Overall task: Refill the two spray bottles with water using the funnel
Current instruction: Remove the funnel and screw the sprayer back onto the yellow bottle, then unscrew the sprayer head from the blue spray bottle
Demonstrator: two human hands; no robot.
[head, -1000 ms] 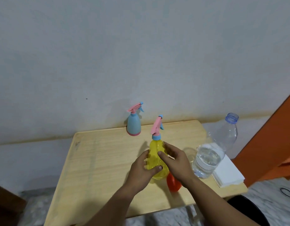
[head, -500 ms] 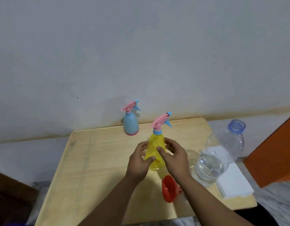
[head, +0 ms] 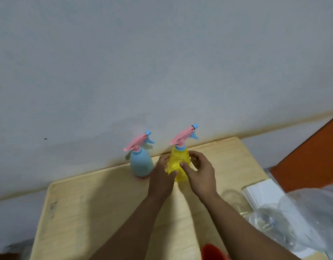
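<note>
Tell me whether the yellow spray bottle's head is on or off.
On. The pink trigger head sits atop the yellow spray bottle, which stands upright between the left hand and right hand.

**A plain room at home**

We see a small wooden table (head: 105, 212) pushed against a bare, stained grey wall (head: 162, 62). Near its right edge lie a stack of white paper napkins (head: 261, 192) and a clear plastic bottle (head: 293, 222): household odds, it seems to us.
</note>
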